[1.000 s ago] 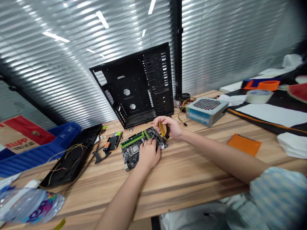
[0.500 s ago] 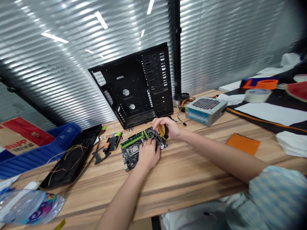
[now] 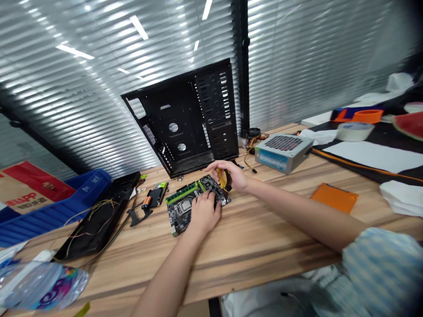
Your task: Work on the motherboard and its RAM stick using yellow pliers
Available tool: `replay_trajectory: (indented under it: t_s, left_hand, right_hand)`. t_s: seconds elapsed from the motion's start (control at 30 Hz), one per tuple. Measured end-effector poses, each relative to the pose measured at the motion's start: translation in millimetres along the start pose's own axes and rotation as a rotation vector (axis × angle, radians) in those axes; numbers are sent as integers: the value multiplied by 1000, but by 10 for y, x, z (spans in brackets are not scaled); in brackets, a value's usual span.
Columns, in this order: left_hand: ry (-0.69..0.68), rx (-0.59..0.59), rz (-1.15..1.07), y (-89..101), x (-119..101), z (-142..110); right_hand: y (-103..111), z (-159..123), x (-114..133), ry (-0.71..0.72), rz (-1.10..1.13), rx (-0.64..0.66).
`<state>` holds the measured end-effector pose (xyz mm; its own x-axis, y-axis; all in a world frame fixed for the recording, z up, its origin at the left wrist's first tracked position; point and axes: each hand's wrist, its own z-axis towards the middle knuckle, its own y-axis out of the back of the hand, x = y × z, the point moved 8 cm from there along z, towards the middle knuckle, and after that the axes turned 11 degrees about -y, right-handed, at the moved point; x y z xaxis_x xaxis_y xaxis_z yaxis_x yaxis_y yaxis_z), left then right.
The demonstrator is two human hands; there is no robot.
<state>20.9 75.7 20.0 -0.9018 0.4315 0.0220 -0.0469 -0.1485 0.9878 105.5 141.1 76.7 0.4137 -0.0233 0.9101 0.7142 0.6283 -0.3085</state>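
Left grip point(image 3: 205, 213) on motherboard point(image 3: 185, 205); black case point(image 3: 188, 110) behind, power supply point(image 3: 284, 152) right.

The place was an office-like room with an electronics work area: a wooden tabletop point(image 3: 264, 246) bore a bare computer case point(image 3: 193, 110), a motherboard point(image 3: 185, 206) and a power supply unit point(image 3: 284, 152), while slatted blinds point(image 3: 99, 101) hung behind glass partitions point(image 3: 324, 66) that reflected strip lights point(image 3: 139, 27).

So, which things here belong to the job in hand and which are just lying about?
Job:
circuit board, under the left hand
yellow and black object, in the right hand
probably computer case, metal box

Apparently lying about:
bottle
paper bag
tape roll
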Motion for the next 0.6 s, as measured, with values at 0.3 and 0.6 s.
replay_trajectory:
  t_s: [0.3, 0.6]
  left_hand:
    - [-9, -3, 6, 9, -1, -4]
    - [-10, -25, 11, 1, 5, -9]
  right_hand:
    - [115, 27, -48, -20, 60, -14]
    - [-10, -15, 7, -82, 75, 18]
